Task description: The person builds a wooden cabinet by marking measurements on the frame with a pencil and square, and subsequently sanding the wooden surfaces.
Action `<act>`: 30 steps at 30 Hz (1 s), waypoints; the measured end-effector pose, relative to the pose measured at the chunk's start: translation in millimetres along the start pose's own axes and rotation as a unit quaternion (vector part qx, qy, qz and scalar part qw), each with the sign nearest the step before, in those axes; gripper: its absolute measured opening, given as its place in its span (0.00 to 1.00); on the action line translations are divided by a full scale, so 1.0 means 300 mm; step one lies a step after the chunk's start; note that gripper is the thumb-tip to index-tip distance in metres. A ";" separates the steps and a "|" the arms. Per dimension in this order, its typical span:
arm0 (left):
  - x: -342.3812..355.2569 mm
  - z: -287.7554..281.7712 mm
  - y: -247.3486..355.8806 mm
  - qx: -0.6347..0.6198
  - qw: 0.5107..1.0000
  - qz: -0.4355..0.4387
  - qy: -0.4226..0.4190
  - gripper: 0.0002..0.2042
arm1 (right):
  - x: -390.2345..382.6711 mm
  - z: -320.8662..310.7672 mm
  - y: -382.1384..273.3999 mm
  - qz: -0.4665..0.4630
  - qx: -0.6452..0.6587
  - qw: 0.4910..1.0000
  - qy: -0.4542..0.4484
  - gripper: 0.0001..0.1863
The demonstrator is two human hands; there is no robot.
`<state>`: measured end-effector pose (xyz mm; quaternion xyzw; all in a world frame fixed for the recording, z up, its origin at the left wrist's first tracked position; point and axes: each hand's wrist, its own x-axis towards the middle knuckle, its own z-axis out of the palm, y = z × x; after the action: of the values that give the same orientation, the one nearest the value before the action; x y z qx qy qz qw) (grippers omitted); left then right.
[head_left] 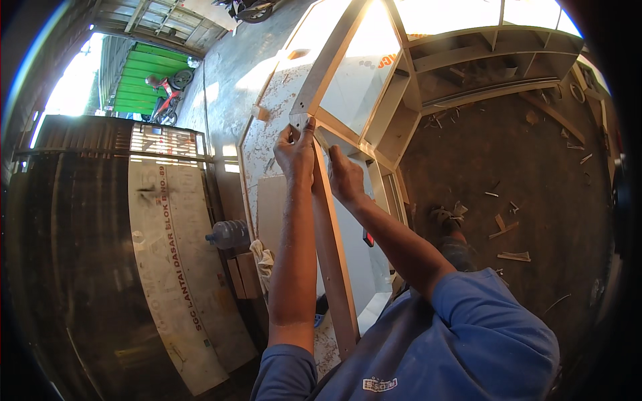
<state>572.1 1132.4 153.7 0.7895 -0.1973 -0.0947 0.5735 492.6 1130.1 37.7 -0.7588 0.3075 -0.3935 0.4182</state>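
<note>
My left hand (296, 157) is wrapped round the angled joint of a wooden frame, where a long brown beam (332, 254) meets an upper wooden beam (326, 63). Its thumb presses against the wood near the corner. Just right of it, my right hand (346, 179) is closed beside the frame's inner edge. A thin pale piece shows by its fingertips, too small to name. Under the frame lies a pale work surface (267, 127) strewn with wood shavings.
Wooden shelving (481, 63) adjoins the frame at the right. Wood offcuts (513, 256) litter the dark floor. At left are a clear water jug (229, 234), a cream cloth (262, 259) and a large printed board (175, 267). A red motorbike (167, 103) stands far off.
</note>
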 end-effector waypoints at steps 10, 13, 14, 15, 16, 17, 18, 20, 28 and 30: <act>0.000 0.012 -0.005 0.012 1.000 0.012 0.007 0.16 | 0.017 0.014 0.016 -0.013 -0.008 1.000 0.007 0.11; 0.008 -0.001 -0.009 0.029 0.999 0.015 0.012 0.15 | 0.012 0.001 0.001 0.002 -0.023 1.000 0.003 0.11; 0.012 -0.011 -0.013 0.042 0.999 0.012 0.011 0.14 | 0.010 0.001 -0.011 0.008 -0.026 1.000 -0.004 0.10; 0.009 -0.001 -0.005 0.041 0.999 0.012 0.009 0.14 | 0.013 -0.002 -0.004 0.016 -0.034 0.999 -0.009 0.10; 0.004 0.006 0.001 0.039 0.999 0.001 0.010 0.15 | 0.010 -0.004 0.000 0.016 -0.036 0.999 -0.007 0.10; -0.001 0.012 0.008 0.038 0.999 -0.010 0.011 0.15 | 0.002 -0.006 0.001 0.024 -0.037 0.999 -0.012 0.10; -0.002 0.011 0.008 0.037 0.999 -0.009 0.009 0.15 | -0.001 -0.007 -0.001 0.031 -0.038 0.999 -0.016 0.09; -0.002 0.007 0.006 0.013 1.000 -0.004 0.009 0.17 | 0.001 -0.007 0.001 0.031 -0.037 0.999 -0.016 0.09; -0.004 0.006 0.011 -0.015 1.000 -0.017 0.006 0.17 | 0.007 -0.012 0.003 0.017 -0.033 0.999 -0.005 0.09; -0.005 0.008 0.011 -0.019 1.000 -0.016 0.009 0.16 | 0.004 -0.007 -0.003 0.013 -0.035 0.999 -0.005 0.09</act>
<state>569.1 1130.3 155.8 0.7820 -0.1777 -0.1010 0.5888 491.5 1128.8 39.5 -0.7707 0.3288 -0.3736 0.3980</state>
